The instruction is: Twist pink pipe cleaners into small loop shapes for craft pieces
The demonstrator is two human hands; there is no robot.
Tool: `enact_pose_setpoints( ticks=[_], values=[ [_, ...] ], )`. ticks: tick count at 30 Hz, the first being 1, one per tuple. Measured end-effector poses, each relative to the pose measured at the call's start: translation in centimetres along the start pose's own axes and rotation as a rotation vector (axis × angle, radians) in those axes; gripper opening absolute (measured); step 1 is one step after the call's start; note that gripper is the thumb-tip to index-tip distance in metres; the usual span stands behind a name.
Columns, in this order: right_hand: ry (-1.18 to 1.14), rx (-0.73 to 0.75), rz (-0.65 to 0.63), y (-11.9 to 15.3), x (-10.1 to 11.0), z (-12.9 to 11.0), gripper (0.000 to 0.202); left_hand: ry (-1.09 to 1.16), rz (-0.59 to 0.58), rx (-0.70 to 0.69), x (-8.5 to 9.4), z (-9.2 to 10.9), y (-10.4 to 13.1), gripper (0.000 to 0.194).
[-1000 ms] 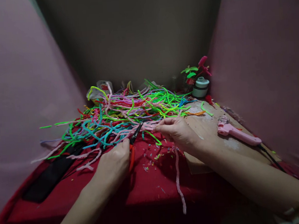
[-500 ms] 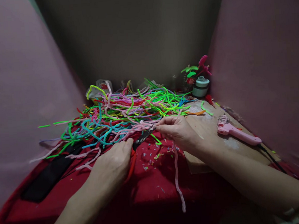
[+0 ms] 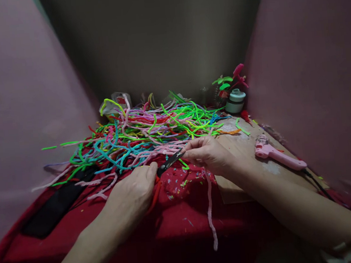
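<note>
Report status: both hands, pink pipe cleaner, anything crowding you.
Left hand gripping scissors, blades close to right hand. Right hand pinching pink pipe cleaner, one end hanging down. Tangled pile crowding just beyond the blades.

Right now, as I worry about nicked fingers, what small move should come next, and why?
I'd probably ease the right hand slightly back before any snip: it pinches a pink pipe cleaner, and the scissors in the left hand point at its fingertips, seemingly almost touching them.
</note>
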State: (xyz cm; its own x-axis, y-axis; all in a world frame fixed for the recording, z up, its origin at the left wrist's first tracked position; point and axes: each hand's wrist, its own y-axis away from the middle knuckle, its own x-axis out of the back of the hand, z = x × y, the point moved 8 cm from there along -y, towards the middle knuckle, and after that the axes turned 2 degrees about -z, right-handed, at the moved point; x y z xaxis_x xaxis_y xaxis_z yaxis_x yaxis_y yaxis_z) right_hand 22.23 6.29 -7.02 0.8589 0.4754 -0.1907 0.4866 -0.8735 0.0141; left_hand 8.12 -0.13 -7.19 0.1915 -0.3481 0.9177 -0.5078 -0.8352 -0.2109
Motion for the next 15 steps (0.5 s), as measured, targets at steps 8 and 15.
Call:
enact_pose_setpoints(
  ticks=[8, 15],
  values=[
    [-0.063, -0.045, -0.056, -0.16, -0.07, 0.35, 0.013, 0.019, -0.027, -0.014, -0.23, -0.07, 0.11, 0.036],
    [-0.075, -0.069, -0.071, 0.01, -0.58, 0.58, 0.015, 0.185, -0.087, -0.001, -0.45, 0.56, 0.03, 0.026]
  ],
)
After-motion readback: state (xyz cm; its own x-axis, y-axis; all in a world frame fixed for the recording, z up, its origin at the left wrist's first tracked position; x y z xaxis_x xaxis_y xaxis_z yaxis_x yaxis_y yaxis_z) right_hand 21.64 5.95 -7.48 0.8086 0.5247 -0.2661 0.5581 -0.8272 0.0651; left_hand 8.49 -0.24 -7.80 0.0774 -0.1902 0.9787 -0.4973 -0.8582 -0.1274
